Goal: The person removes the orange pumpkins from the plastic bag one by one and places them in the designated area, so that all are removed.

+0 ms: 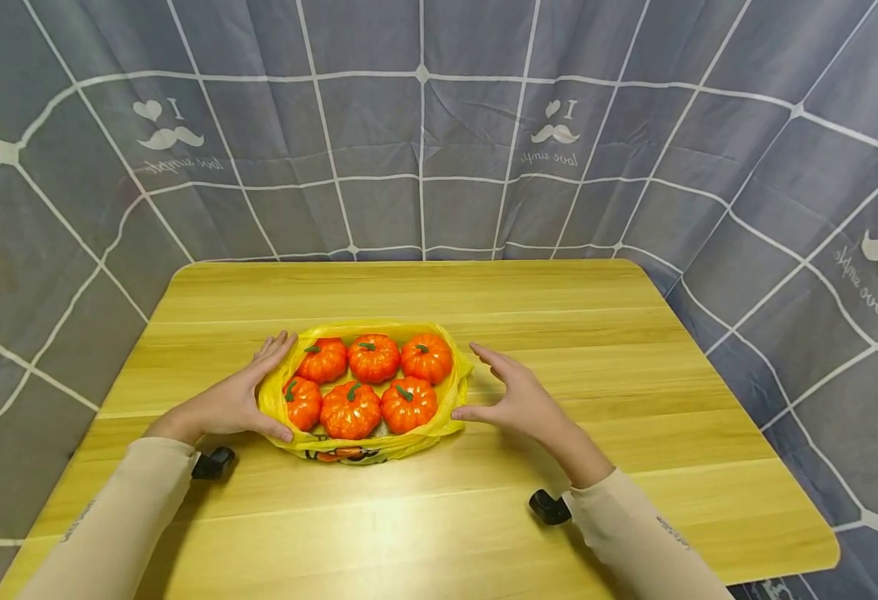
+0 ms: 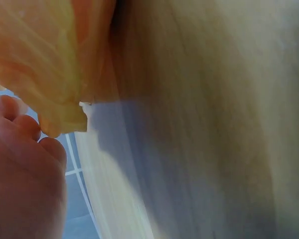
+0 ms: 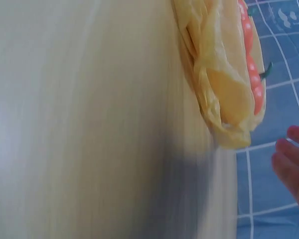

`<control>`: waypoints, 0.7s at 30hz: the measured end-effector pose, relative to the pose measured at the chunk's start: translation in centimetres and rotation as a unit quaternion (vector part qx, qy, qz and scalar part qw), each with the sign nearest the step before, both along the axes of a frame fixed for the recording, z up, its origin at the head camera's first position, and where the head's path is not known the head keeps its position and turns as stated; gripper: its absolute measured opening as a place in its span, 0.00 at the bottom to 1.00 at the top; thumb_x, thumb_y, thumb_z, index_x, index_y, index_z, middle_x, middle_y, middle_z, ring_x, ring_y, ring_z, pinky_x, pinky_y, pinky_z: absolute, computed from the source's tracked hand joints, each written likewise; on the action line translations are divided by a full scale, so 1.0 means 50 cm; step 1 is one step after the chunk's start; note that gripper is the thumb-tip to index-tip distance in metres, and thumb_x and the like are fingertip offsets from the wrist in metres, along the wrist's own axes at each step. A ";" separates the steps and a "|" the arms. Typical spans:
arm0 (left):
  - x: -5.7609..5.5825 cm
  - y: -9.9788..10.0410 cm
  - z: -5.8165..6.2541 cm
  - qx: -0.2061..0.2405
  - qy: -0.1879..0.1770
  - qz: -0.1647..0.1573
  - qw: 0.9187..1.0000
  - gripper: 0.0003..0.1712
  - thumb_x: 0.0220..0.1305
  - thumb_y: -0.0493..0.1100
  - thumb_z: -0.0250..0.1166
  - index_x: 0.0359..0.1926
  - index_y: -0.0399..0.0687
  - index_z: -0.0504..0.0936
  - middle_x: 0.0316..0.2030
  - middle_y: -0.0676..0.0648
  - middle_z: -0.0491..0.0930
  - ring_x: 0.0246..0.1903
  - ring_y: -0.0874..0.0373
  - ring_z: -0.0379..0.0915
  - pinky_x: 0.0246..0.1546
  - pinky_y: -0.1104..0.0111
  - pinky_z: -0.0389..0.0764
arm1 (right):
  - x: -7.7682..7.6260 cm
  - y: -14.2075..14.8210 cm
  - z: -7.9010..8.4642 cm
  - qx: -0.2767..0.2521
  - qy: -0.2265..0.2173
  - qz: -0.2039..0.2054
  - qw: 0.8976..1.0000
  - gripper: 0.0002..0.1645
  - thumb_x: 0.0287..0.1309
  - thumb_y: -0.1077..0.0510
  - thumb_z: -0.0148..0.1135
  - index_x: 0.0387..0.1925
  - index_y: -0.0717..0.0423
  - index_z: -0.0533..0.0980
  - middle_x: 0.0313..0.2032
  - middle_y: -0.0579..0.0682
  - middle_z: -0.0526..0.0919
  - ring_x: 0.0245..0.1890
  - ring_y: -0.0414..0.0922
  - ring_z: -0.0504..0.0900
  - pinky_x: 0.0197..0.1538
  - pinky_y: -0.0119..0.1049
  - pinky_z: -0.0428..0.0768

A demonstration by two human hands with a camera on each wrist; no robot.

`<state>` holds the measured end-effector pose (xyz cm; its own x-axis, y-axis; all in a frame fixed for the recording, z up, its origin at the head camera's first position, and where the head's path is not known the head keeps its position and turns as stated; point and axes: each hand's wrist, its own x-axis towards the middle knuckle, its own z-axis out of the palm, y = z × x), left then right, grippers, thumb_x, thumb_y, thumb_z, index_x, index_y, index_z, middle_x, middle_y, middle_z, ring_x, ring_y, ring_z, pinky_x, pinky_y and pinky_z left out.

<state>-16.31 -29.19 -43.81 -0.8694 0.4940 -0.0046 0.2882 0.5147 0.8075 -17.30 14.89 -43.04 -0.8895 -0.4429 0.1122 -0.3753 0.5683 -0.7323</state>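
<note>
A yellow plastic bag (image 1: 450,408) lies on the table with its mouth folded wide around several small orange pumpkins (image 1: 351,414) with green stems, set in two rows. Along the bag's left side rests my left hand (image 1: 231,404), fingers spread and thumb at the front left corner. In the left wrist view its fingertips are right at the hanging yellow film (image 2: 35,64). To the right of the bag is my right hand (image 1: 525,402), fingers extended and thumb tip close to the bag's right edge. The right wrist view shows these fingers (image 3: 289,164) apart from the bag, holding nothing.
The light wooden table (image 1: 596,333) has rounded corners. A grey curtain (image 1: 469,125) with white lines hangs behind it and at both sides. A black wrist device (image 1: 214,463) is under the left wrist, another black device (image 1: 549,507) under the right.
</note>
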 end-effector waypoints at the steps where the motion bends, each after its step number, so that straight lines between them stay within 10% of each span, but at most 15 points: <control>1: -0.001 0.000 0.000 0.001 0.001 0.001 1.000 0.80 0.39 0.44 0.87 0.81 0.47 0.38 0.78 0.38 0.25 0.74 0.36 0.14 0.65 0.31 0.27 | 0.001 -0.006 0.000 0.002 -0.001 0.002 1.000 0.65 0.41 0.34 0.81 0.77 0.51 0.61 0.72 0.53 0.66 0.69 0.54 0.67 0.68 0.48 0.68; 21: -0.006 -0.003 -0.004 -0.010 0.010 0.000 1.000 0.79 0.39 0.46 0.87 0.81 0.47 0.39 0.78 0.38 0.24 0.74 0.38 0.13 0.64 0.29 0.27 | 0.004 -0.076 -0.009 0.027 0.010 0.031 0.999 0.59 0.42 0.33 0.80 0.73 0.51 0.67 0.69 0.50 0.71 0.65 0.52 0.73 0.64 0.45 0.72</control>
